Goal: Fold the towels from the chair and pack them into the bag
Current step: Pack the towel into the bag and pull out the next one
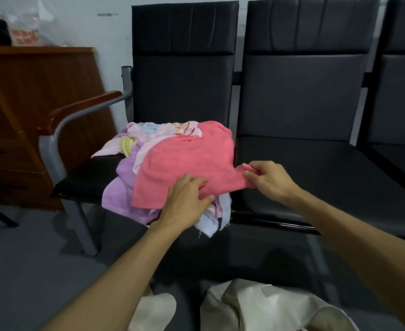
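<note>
Our right hand [267,179] pinches the near right corner of the pink towel [187,161] between thumb and fingers, lifting that corner just clear of the heap so the cloth can be drawn out flat. Our left hand [187,199] lies on the towel's near edge, fingers curled over the hem; we judge it grips the cloth there, though the fingertips are partly buried in the fabric and we cannot be sure how firmly. Two holds on one edge make sense: with both near corners in hand, the towel can be pulled off the pile and shaken square before any fold.

The pink towel lies on top of the heap of towels [134,149], purple, pale pink, yellow and light blue, which sits on the seat of the chair [182,68] with the wooden armrest [77,111]. Some of the heap hangs over the seat's front edge. The seat to the right [316,177] is bare, and we judge it a likely folding surface.

Down by our legs a pale cloth bag [268,304] sits on the floor, close enough to drop folded towels in. No fold is made yet.
</note>
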